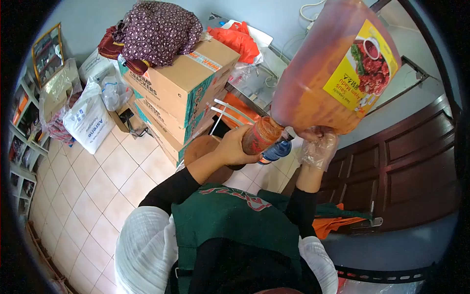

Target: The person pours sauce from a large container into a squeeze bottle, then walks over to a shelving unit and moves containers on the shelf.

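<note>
A large jug of reddish-orange sauce with a yellow label is tipped over at the upper right. Under its lower end, my right hand, in a clear plastic glove, supports it with the fingers partly hidden. My left hand is wrapped round a small jar smeared with red-orange sauce. The jar's open top is against or very near the jug's lower left corner. Just right of the jar is a dark bottle with a blue label, partly covered.
Stacked cardboard boxes stand ahead, topped by a patterned cloth. A brown round stool is near my left forearm. White bags lie on the tiled floor at left. A dark wooden door is at right.
</note>
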A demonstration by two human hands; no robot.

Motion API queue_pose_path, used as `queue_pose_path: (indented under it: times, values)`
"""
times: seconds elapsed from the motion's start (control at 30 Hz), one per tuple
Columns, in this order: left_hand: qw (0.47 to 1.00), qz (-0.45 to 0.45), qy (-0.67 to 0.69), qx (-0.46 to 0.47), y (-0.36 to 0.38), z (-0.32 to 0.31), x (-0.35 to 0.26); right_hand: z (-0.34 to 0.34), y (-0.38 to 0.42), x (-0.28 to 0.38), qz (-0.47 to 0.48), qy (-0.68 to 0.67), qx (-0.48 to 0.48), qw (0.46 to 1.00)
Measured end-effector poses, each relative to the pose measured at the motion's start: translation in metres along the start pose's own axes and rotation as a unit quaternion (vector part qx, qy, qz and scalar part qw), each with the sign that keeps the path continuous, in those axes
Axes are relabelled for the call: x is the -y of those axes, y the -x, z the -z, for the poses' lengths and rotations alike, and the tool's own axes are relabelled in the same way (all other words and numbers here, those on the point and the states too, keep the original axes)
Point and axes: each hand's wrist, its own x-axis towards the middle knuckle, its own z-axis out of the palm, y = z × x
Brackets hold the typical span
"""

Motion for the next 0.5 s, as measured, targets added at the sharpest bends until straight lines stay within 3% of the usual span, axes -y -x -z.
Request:
queue_pose_path:
  times: [0.5]
  values:
    - [0.999,0.022,-0.01,0.045,-0.004,-0.004,0.002,-0.005,0.01,0.022,0.066,0.09,-0.018,0.994]
